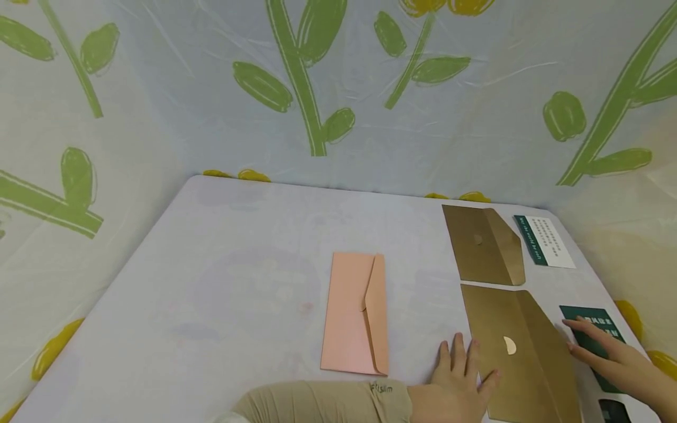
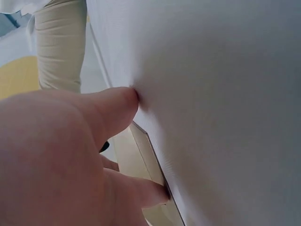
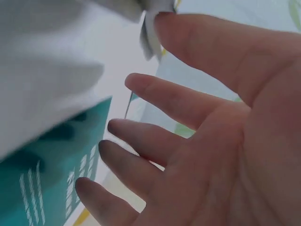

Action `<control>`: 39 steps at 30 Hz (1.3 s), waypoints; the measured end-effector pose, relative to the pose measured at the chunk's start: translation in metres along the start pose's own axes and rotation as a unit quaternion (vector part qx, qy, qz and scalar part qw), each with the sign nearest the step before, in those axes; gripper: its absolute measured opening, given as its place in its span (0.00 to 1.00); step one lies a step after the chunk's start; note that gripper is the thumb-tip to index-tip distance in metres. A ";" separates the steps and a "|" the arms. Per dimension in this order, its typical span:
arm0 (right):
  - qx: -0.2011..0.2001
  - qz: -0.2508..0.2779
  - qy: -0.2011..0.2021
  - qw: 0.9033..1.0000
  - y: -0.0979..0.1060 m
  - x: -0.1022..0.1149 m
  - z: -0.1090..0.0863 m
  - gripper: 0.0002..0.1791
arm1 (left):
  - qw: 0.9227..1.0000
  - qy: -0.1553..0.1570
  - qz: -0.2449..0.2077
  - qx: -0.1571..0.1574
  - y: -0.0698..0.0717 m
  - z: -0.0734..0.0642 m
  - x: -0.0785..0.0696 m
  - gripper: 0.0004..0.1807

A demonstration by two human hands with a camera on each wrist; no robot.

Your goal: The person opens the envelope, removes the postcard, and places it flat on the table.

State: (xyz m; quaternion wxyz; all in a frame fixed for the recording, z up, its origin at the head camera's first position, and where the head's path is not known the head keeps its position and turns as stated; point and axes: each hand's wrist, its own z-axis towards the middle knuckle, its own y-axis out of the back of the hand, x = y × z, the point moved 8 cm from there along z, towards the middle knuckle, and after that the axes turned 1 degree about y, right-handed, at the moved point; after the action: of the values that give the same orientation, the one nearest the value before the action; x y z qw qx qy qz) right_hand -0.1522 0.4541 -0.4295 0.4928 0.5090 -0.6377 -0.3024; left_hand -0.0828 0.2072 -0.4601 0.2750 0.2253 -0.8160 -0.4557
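My left hand (image 1: 457, 379), fingers spread, rests at the left edge of the nearer gold envelope (image 1: 545, 364). In the left wrist view its thumb touches the white tabletop, and a finger lies along the envelope's pale edge (image 2: 149, 157). The flap of that envelope is unfolded to the right, and a half-round pale spot shows on its body. My right hand (image 1: 626, 364) reaches over a dark green card (image 1: 605, 323) with white lettering, covering part of it. In the right wrist view its fingers are extended and apart, with the green card (image 3: 51, 169) beside them.
A closed pink envelope (image 1: 346, 317) lies mid-table. Behind the nearer gold envelope lies a second one (image 1: 471, 247), flap unfolded, with a white-and-green printed card (image 1: 550, 241) to its right. A small dark item (image 1: 613, 411) is at the bottom right. Leaf-patterned fabric (image 1: 201, 106) surrounds the table.
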 end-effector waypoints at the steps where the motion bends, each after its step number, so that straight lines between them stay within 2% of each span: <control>1: -0.009 0.007 0.016 1.000 0.000 0.005 0.000 0.31 | 1.000 0.001 0.001 -0.002 0.001 -0.001 0.000 0.48; 4: -0.042 0.009 0.058 0.997 0.007 0.020 0.000 0.26 | 1.000 0.006 0.006 -0.006 0.002 -0.002 0.001 0.47; 7: -0.073 0.003 0.078 0.994 0.016 0.033 -0.001 0.24 | 1.000 0.009 0.006 -0.009 0.004 -0.004 0.002 0.46; 10: -0.077 0.007 0.089 0.993 0.024 0.047 0.000 0.25 | 1.000 0.011 0.006 -0.007 0.004 -0.003 0.002 0.45; 16: -0.060 0.014 0.120 0.991 0.034 0.083 0.011 0.31 | 1.000 0.015 -0.001 -0.010 0.003 0.000 0.001 0.45; 19: -0.038 0.014 0.114 0.993 0.038 0.104 0.024 0.34 | 1.000 0.012 -0.009 -0.003 0.002 0.001 0.001 0.46; 25: 0.014 0.060 0.131 0.990 0.028 0.145 0.057 0.41 | 1.000 -0.008 -0.016 0.020 0.002 0.001 0.003 0.49; 28: 0.036 0.046 0.115 0.992 0.018 0.148 0.076 0.42 | 0.999 -0.010 -0.020 0.023 0.001 0.002 0.004 0.48; 32: 0.045 0.012 0.083 0.995 0.010 0.140 0.097 0.42 | 0.999 -0.015 -0.025 0.025 -0.001 0.004 0.004 0.48; 39: 0.033 -0.016 0.062 0.997 0.004 0.133 0.110 0.41 | 0.999 -0.027 -0.023 0.023 -0.002 0.008 0.002 0.45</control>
State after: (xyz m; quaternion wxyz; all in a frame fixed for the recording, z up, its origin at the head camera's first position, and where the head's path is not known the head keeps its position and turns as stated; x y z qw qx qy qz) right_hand -0.2556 0.3165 -0.4195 0.5096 0.5526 -0.6074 -0.2568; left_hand -0.0894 0.2095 -0.4649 0.2369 0.2382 -0.8281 -0.4488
